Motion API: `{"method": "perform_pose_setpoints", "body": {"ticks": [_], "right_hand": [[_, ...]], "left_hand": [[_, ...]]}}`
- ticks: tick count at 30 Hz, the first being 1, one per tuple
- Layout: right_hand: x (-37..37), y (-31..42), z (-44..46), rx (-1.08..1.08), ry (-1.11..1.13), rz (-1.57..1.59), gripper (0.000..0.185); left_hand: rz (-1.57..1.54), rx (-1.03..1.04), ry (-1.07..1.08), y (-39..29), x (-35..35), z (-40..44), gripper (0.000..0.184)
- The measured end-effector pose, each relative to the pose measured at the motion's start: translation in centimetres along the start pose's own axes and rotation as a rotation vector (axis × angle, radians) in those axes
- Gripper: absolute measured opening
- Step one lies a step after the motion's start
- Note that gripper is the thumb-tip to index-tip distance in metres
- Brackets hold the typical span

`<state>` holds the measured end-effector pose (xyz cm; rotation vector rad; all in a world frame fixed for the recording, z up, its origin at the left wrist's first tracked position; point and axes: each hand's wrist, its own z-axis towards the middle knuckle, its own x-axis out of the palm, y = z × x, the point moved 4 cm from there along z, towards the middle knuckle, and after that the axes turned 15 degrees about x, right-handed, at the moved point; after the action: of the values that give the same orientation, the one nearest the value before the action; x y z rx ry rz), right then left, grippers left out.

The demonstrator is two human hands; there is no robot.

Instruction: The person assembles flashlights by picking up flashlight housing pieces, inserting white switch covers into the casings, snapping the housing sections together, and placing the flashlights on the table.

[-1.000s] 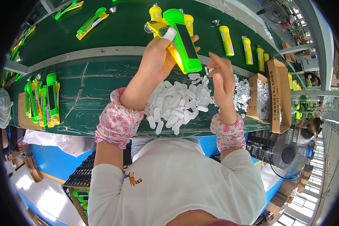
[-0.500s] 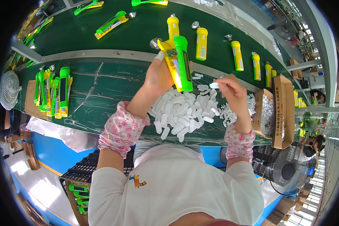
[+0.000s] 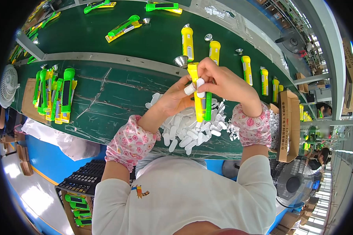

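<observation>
My left hand (image 3: 175,97) is wrapped round a yellow and green flashlight body (image 3: 200,109), held upright above a pile of white oval pieces (image 3: 184,131). White wrapping covers its thumb. Between the thumb and fingers of my right hand (image 3: 219,80) is a white oval piece (image 3: 200,87), held against the yellow side of the body. A silver reflector cup (image 3: 181,61) hangs at the body's upper end. The green part is mostly hidden behind the yellow one.
Green and yellow flashlights (image 3: 68,92) lie grouped on the left. Yellow bodies (image 3: 187,43) with reflectors lie across the far green surface. On the right are a cardboard box (image 3: 288,125) and a black fan (image 3: 293,184). Another person (image 3: 321,158) is farther right.
My right hand has moved left and up to the flashlight body, bringing the white piece against it. My left hand has turned the body, so its yellow side now faces the right hand.
</observation>
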<state>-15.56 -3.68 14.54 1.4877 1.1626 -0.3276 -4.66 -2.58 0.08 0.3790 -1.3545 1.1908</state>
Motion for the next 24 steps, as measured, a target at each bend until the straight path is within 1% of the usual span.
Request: {"method": "perform_pose_setpoints", "body": {"ticks": [3, 6, 7, 10, 11, 12, 14, 15, 17, 18, 19, 20, 22, 24], "right_hand": [[-0.1, -0.4, 0.2, 0.039, 0.059, 0.021, 0.039], [0.0, -0.1, 0.4, 0.055, 0.011, 0.002, 0.042], [0.6, -0.9, 0.6, 0.076, -0.053, -0.01, 0.047], [1.3, 1.0, -2.4, -0.151, -0.695, -0.359, 0.066], [1.9, 0.4, -3.6, 0.014, -0.732, -0.337, 0.081], [3.0, -0.5, -4.1, 0.122, -0.633, -0.24, 0.08], [5.9, -3.1, -4.4, 0.34, -0.428, -0.037, 0.079], [7.2, -4.0, -3.9, 0.266, -0.365, 0.079, 0.067], [8.1, -4.4, -3.4, 0.151, -0.497, 0.073, 0.059], [8.3, -4.2, -3.3, 0.092, -0.562, 0.07, 0.055], [8.2, -4.1, -3.3, 0.137, -0.587, 0.123, 0.044], [8.3, -4.2, -3.1, 0.116, -0.582, 0.16, 0.042], [8.5, -4.4, -2.6, 0.072, -0.571, 0.232, 0.04], [8.8, -4.2, -2.1, 0.051, -0.563, 0.239, 0.039]], "left_hand": [[0.051, -0.02, -0.043, 0.3, -0.2, -0.3, 0.058], [0.045, -0.004, -0.057, -0.1, 0.1, -0.1, 0.055], [0.037, 0.002, -0.071, -0.2, 0.0, 0.0, 0.055], [0.015, 0.047, -0.11, -0.6, -0.3, 0.1, 0.053], [0.006, 0.071, -0.123, -0.8, -0.4, 0.1, 0.052], [-0.003, 0.097, -0.139, -0.9, -0.5, 0.1, 0.052], [-0.075, 0.16, -0.205, -1.1, -0.4, 0.0, 0.043], [-0.092, 0.183, -0.238, -1.2, -0.2, -0.1, 0.039], [-0.098, 0.235, -0.294, -1.6, 0.7, 0.1, 0.033], [-0.065, 0.259, -0.355, -1.4, 0.3, 0.2, 0.032], [-0.031, 0.281, -0.416, -1.2, -0.4, 0.1, 0.032], [0.001, 0.304, -0.477, -1.1, -1.1, 0.0, 0.031], [0.0, 0.328, -0.524, -1.3, -2.0, 0.0, 0.028], [-0.008, 0.352, -0.555, -1.7, -2.3, 0.0, 0.026]]}}
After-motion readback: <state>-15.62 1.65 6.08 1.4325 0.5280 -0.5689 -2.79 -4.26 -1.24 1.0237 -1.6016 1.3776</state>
